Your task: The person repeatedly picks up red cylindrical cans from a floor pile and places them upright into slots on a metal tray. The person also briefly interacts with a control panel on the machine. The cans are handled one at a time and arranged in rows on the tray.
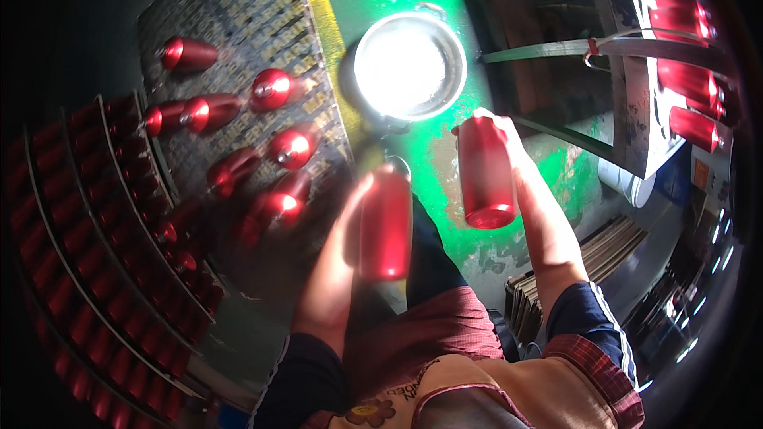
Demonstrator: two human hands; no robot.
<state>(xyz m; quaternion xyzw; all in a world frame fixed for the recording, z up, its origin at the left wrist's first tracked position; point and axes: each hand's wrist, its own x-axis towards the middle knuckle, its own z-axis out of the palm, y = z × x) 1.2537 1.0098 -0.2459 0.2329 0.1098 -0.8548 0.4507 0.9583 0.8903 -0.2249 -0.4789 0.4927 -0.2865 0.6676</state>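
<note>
My left hand [359, 197] is wrapped round a red metal bottle [386, 226], held low in front of my lap with its base toward me. A wire-like loop shows at its far end. A second red bottle [486, 171] is in my right hand [509, 133], tilted so that its round base faces me. My fingers close over its far end. The two bottles are apart. Beyond them stands a round metal pan [460, 79], its inside washed out by glare. Several more red bottles [293, 148] lie or stand on a worn patterned board [262, 0] to the left.
A rack [75, 179] packed with red bottles fills the far left. At right is a dark metal frame [548, 131] with a white top [636, 111] bearing red bottles [693, 129]. Below it are a white bucket [629, 184] and stacked cardboard sheets [584, 266]. The floor [445, 230] is worn green.
</note>
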